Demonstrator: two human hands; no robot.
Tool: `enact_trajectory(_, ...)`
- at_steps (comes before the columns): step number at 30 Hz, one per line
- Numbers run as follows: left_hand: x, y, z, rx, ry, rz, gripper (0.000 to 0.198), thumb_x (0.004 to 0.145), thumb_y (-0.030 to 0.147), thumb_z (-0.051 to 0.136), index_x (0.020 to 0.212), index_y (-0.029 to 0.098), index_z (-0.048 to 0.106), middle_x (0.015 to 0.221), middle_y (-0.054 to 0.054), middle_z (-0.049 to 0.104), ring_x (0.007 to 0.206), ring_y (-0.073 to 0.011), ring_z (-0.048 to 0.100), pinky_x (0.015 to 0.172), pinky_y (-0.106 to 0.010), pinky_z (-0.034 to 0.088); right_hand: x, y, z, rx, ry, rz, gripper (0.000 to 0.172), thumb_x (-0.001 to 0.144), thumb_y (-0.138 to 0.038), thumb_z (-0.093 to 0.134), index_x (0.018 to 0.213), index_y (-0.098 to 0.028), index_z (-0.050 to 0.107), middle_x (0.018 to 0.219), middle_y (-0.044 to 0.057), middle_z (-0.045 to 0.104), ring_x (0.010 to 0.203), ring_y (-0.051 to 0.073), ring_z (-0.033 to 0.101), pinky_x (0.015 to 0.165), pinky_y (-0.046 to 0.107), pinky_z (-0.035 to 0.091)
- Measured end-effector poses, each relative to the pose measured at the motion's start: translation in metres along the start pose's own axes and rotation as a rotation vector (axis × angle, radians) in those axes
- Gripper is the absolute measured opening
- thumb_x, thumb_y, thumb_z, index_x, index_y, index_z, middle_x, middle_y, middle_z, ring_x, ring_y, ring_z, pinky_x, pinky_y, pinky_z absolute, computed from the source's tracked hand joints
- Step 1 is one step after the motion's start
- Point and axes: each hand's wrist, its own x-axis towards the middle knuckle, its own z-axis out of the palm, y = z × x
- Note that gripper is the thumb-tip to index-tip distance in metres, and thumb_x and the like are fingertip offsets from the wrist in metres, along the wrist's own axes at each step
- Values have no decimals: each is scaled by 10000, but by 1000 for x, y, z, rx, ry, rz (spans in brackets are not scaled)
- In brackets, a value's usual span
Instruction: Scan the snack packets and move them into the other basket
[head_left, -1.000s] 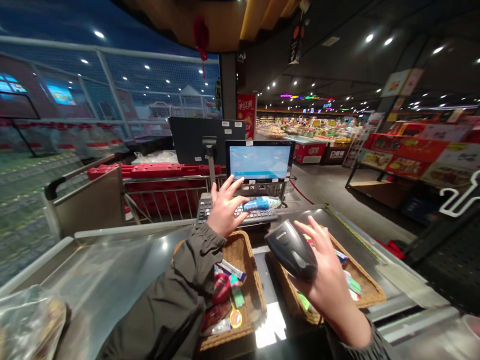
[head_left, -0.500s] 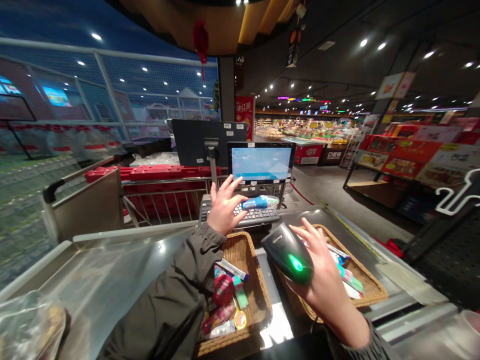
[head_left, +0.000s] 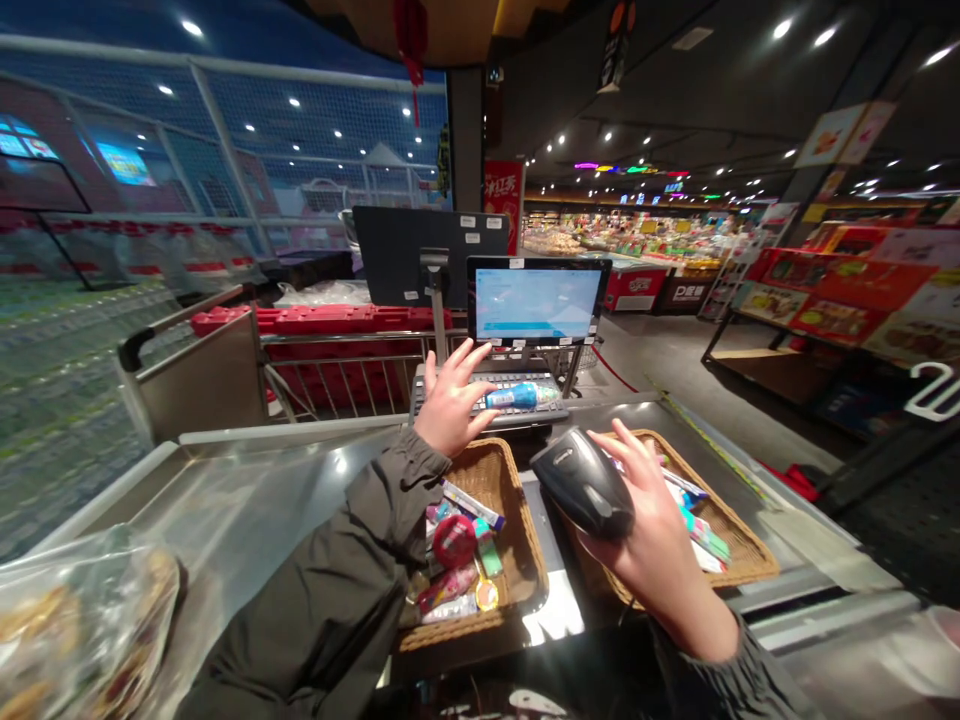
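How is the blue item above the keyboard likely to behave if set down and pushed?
The blue item may roll, perhaps curving, since its body looks rounded and narrows toward one end. It is probably light, being small and held near just one end by the left grip. Its smooth-looking surface could be somewhat slippery.

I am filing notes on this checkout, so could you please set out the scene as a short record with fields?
Left hand: holds a blue package with a clear, speckled end, in its fingers
Right hand: grips a black scanner
Behind the package: keyboard, with a lit screen beyond
Left basket: wicker, holding small colourful items
Right basket: wicker, also holding items, partly hidden by the right hand
Counter's left side: clear plastic bag, contents unclear
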Motion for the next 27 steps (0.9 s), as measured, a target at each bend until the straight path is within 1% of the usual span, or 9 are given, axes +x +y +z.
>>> enact_trajectory(3,-14,-6,-2,20,-48,12,202,862,361,650,979,207,706,1518,-125,432,1453,-323,301,1169,-656,52,-1,0,3,19,-13,0,554,835,-341,579,1349,-183,446,1362,179,512,1418,420,309,1092,726,263)
enact_trajectory(6,-32,-13,-1,31,-127,22,210,860,372,651,965,200,709,1510,-138,442,1443,-333,319,1165,-660,45,-3,-1,7,42,-44,3,528,813,-299,585,1315,-179,472,1351,176,521,1416,422,312,1105,727,245)
enact_trajectory(12,-78,-20,13,-12,-336,2,204,852,357,654,963,197,714,1504,-140,450,1431,-347,332,1160,-670,38,-4,-6,20,97,-97,18,508,777,-266,594,1270,-170,515,1335,176,533,1415,413,319,1118,698,264)
enact_trajectory(15,-101,-18,25,-61,-442,-6,198,850,354,655,954,198,720,1497,-130,462,1420,-342,348,1157,-674,30,-6,-8,27,125,-145,29,478,761,-253,604,1230,-175,555,1337,166,539,1415,410,322,1125,691,253)
enact_trajectory(20,-133,-13,51,-140,-625,25,196,803,355,701,938,217,735,1483,-102,485,1403,-340,371,1147,-687,27,-16,-7,39,160,-218,63,432,750,-228,619,1178,-171,600,1326,171,549,1392,404,355,1108,666,301)
enact_trajectory(23,-148,-11,69,-172,-742,23,202,781,348,715,941,227,738,1484,-96,486,1394,-344,381,1136,-696,52,-23,-5,43,183,-257,85,440,744,-225,634,1179,-169,601,1322,166,555,1371,395,385,1110,643,320)
enact_trajectory(27,-165,-9,93,-224,-905,48,254,741,383,750,946,233,744,1460,-89,516,1364,-358,418,1141,-689,43,-31,-3,45,203,-305,143,434,742,-226,638,1171,-170,604,1330,164,555,1324,384,438,1104,631,341)
